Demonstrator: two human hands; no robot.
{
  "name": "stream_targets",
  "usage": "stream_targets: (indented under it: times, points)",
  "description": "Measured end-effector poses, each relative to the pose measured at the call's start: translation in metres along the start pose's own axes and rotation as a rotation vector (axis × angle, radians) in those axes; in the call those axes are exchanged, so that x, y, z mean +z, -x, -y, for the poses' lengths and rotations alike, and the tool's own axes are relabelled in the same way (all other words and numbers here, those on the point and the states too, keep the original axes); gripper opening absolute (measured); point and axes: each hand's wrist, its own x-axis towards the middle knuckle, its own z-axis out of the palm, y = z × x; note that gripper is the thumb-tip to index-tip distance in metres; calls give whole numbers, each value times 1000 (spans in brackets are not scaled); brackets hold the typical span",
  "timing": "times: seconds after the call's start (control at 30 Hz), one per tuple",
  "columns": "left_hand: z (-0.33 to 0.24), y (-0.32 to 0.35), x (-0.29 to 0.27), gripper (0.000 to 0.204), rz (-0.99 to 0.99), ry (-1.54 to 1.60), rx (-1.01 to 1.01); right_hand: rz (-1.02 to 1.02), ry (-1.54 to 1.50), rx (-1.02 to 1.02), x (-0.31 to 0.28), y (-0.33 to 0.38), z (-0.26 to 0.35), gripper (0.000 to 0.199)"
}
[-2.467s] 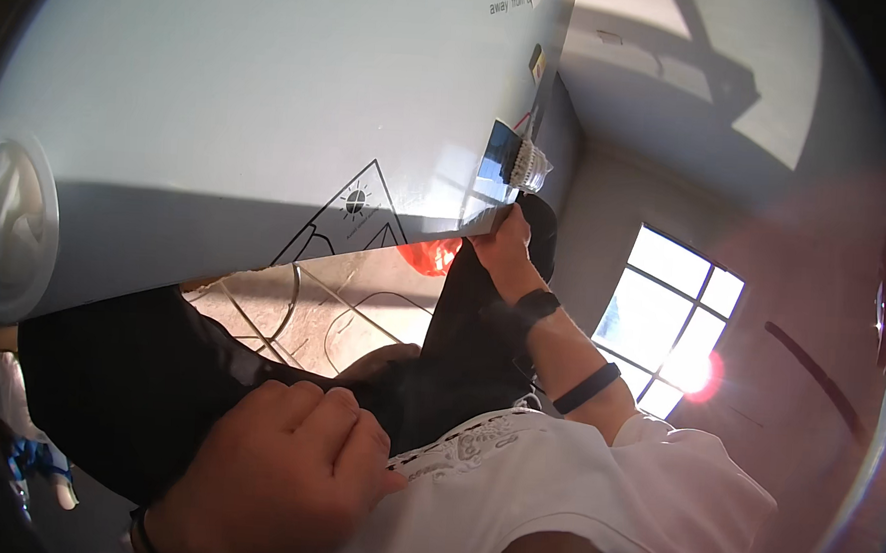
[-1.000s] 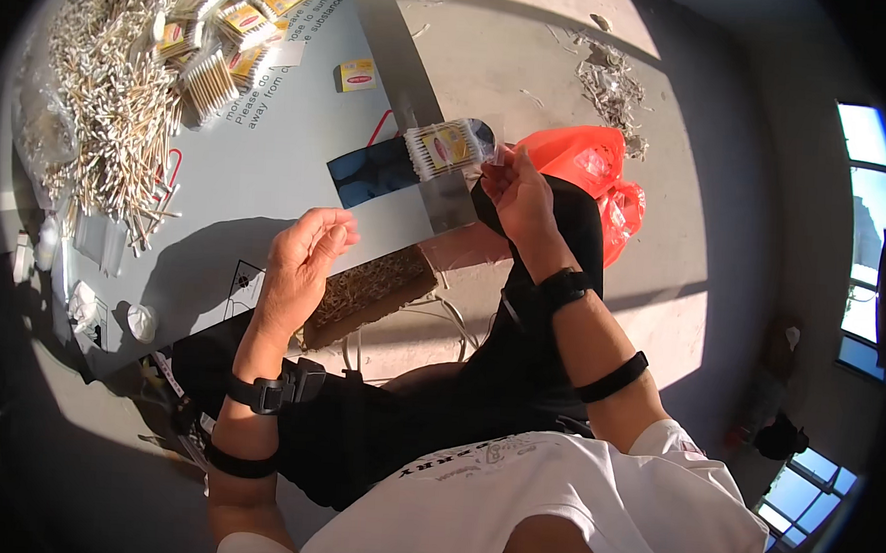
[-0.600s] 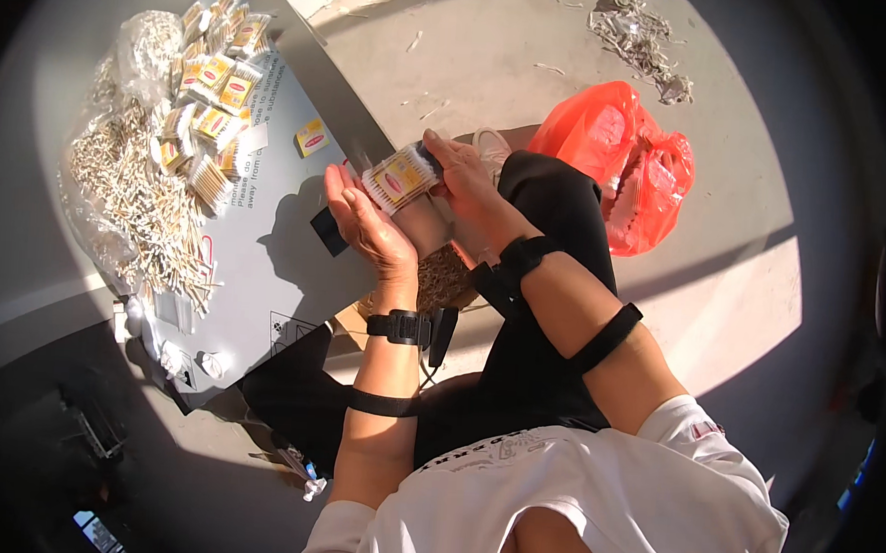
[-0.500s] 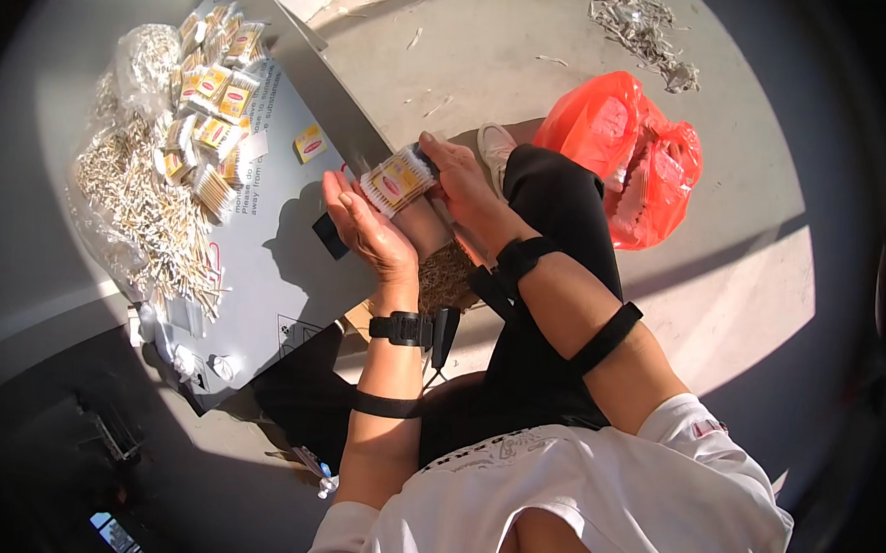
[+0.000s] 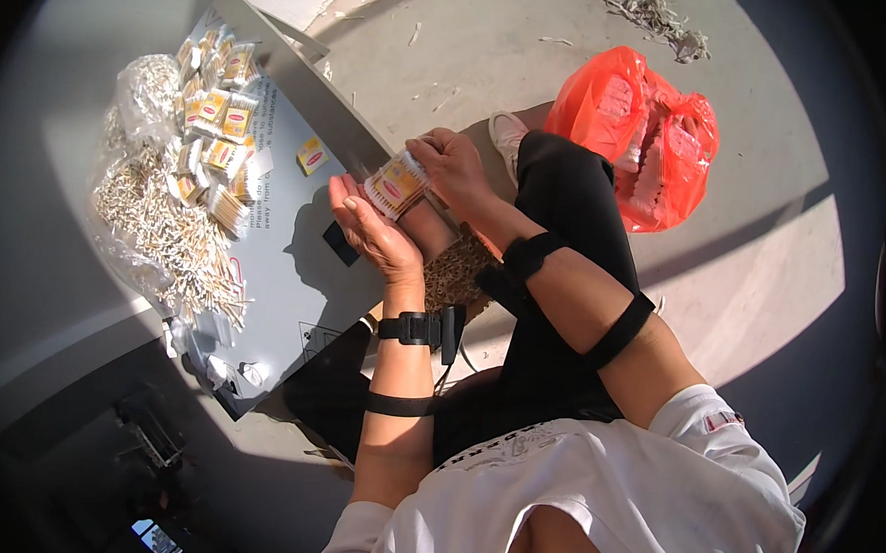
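Note:
A clear pack of cotton swabs (image 5: 398, 186) with a yellow and white label is held up between my hands. My right hand (image 5: 458, 174) grips its right end, with the fingers closed on the wrap. Palm up beside the pack's left edge, my left hand (image 5: 385, 241) keeps its fingers stretched out, and the pack rests against it. A loose yellow label card (image 5: 312, 156) lies on the grey board (image 5: 283, 303) to the left. Beyond it are several filled swab packs (image 5: 229, 120) and a large heap of loose cotton swabs (image 5: 170, 227) in clear plastic.
Below my hands stands an open container of swabs (image 5: 453, 279), partly hidden. A small black object (image 5: 341, 242) lies near the board's right edge. On the floor at right is a red plastic bag (image 5: 682, 207) with packs inside. Scraps (image 5: 666, 33) lie at the far right.
My right hand's fingers have shifted to the pack's upper right edge, and the dark thing at that end no longer shows. The whole view has shifted slightly.

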Motion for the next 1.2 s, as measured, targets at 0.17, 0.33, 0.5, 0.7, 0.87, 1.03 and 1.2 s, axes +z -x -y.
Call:
stream_targets:
  times: [0.17,0.33,0.5,0.7,0.87,1.03,1.2]
  points:
    - [-4,-1,-10,74,-3,36,-30,198,1128,-826,-19,23,67,73]
    - [-7,0,-2,75,10,78,-24,408,1355,-829,-22,9,73,59]
    - [-4,-1,-9,77,48,52,-12,458,1229,-867,-17,5,72,54]
    - [-9,2,-1,77,24,65,-28,520,1301,-934,-16,1,74,54]
    - [-6,3,0,79,10,83,-70,529,1231,-970,-11,-2,69,53]
    - [-4,4,3,81,12,61,-77,530,1211,-967,-9,-4,67,51]
    - [-10,6,11,82,-7,112,-106,571,1225,-963,-10,-5,70,52]
